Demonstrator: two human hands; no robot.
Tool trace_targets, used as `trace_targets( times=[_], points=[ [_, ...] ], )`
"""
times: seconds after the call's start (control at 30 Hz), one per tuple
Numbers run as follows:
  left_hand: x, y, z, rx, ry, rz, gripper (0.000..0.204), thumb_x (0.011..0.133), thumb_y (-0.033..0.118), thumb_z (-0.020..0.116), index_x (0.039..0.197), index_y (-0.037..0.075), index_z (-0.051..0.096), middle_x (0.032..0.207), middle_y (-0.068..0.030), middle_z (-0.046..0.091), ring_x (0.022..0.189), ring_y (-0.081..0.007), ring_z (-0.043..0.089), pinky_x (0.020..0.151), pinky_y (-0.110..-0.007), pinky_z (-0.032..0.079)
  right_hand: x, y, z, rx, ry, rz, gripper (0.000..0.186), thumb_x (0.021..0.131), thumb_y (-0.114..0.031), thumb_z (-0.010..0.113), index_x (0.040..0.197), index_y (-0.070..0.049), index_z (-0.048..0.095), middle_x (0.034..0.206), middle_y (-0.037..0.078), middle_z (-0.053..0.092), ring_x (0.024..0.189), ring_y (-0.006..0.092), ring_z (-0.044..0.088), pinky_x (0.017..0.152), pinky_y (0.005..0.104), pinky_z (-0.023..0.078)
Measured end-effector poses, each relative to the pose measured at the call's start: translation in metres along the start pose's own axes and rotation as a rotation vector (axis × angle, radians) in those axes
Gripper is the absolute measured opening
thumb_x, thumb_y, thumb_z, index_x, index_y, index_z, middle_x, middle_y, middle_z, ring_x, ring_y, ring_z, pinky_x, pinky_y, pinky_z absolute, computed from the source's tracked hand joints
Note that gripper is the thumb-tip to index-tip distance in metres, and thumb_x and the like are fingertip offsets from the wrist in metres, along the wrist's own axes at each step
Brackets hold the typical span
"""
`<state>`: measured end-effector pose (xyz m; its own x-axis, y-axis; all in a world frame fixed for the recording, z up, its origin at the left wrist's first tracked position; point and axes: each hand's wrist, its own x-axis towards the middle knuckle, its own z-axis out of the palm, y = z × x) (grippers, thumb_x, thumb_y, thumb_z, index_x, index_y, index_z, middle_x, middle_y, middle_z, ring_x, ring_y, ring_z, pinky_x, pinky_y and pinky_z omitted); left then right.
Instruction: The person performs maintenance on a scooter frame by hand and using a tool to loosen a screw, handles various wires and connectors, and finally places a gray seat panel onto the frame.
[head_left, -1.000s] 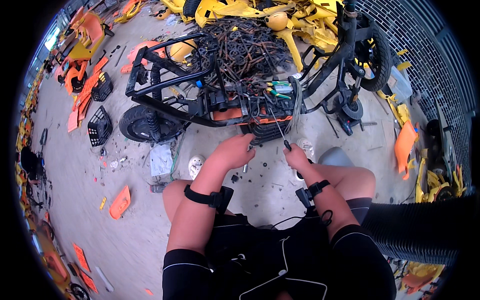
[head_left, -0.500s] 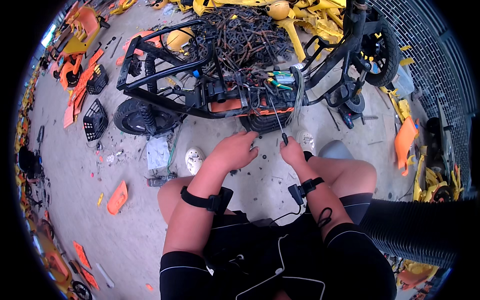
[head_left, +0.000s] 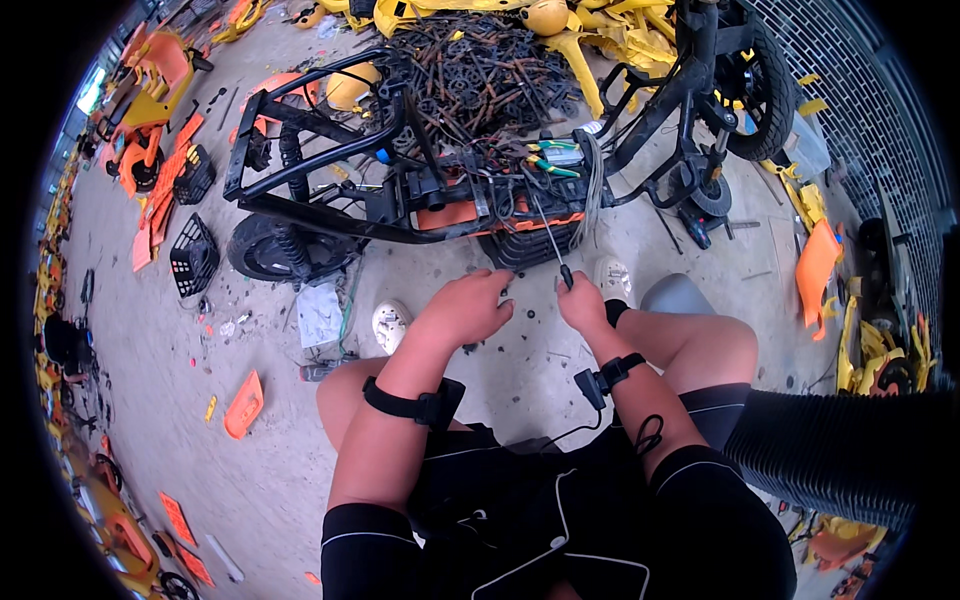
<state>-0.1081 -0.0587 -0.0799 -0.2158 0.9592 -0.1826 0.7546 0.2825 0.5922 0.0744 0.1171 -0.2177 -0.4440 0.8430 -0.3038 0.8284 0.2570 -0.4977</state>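
My right hand [head_left: 582, 304] is closed round the black handle of a long-shafted screwdriver [head_left: 552, 242]. The shaft slants up and away, its far end against the middle of a stripped black scooter frame [head_left: 345, 222]. To the left, my left hand [head_left: 466, 310] hangs in front of the frame, thumb apart from the fingers, with nothing visible in it. A small dark bit shows by its fingertips; whether it touches them I cannot tell. On the frame's middle lie pliers [head_left: 553, 170] with green and yellow handles, beside a bundle of grey wires [head_left: 594, 185].
Behind the frame rises a heap of rusty metal parts [head_left: 480, 85], with yellow body panels [head_left: 640, 30] beyond. Black crates [head_left: 194, 255] and an orange panel [head_left: 243, 405] lie at the left. A power tool [head_left: 694, 228] rests near the front wheel [head_left: 765, 95].
The view has shifted slightly. My right hand stays on the screwdriver against the frame, and my left hand keeps almost the same place and pose.
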Motion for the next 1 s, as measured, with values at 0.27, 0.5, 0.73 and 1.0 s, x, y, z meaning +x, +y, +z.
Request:
trace_targets(
  times=[0.27, 0.5, 0.73, 1.0],
  points=[
    [0.007, 0.003, 0.006, 0.018, -0.037, -0.016, 0.045, 0.093, 0.030, 0.062, 0.133, 0.009, 0.059, 0.119, -0.0196, 0.066, 0.111, -0.0397, 0.065, 0.094, -0.048, 0.053, -0.006, -0.001, 0.004, -0.025, 0.060, -0.010, 0.032, 0.095, -0.030, 0.058, 0.108, -0.001, 0.061, 0.097, 0.029, 0.072, 0.094, 0.0501, 0.068, 0.087, 0.0576, 0.053],
    [0.004, 0.015, 0.009, 0.032, -0.063, -0.007, 0.046, 0.093, 0.030, 0.063, 0.133, 0.008, 0.059, 0.120, -0.0197, 0.066, 0.110, -0.0404, 0.065, 0.094, -0.049, 0.053, -0.001, -0.002, -0.002, -0.054, 0.041, -0.006, 0.031, 0.093, -0.028, 0.056, 0.107, -0.001, 0.061, 0.095, 0.029, 0.072, 0.093, 0.0487, 0.069, 0.083, 0.0572, 0.055],
    [-0.006, 0.005, 0.013, 0.032, -0.076, -0.016, 0.045, 0.094, 0.031, 0.063, 0.134, 0.009, 0.058, 0.122, -0.0203, 0.066, 0.111, -0.0410, 0.064, 0.095, -0.048, 0.052, -0.003, 0.002, 0.014, -0.111, 0.105, -0.030, 0.031, 0.088, -0.028, 0.060, 0.106, -0.003, 0.064, 0.090, 0.028, 0.071, 0.088, 0.0479, 0.069, 0.081, 0.0568, 0.055],
    [0.015, 0.008, 0.030, 0.067, -0.139, -0.020, 0.041, 0.087, 0.027, 0.065, 0.122, 0.005, 0.061, 0.120, -0.0206, 0.066, 0.111, -0.0403, 0.066, 0.092, -0.051, 0.054, -0.005, 0.014, 0.022, -0.119, 0.233, -0.106, 0.025, 0.085, -0.022, 0.062, 0.097, -0.001, 0.065, 0.087, 0.029, 0.070, 0.088, 0.0503, 0.067, 0.079, 0.0581, 0.052]
  ],
)
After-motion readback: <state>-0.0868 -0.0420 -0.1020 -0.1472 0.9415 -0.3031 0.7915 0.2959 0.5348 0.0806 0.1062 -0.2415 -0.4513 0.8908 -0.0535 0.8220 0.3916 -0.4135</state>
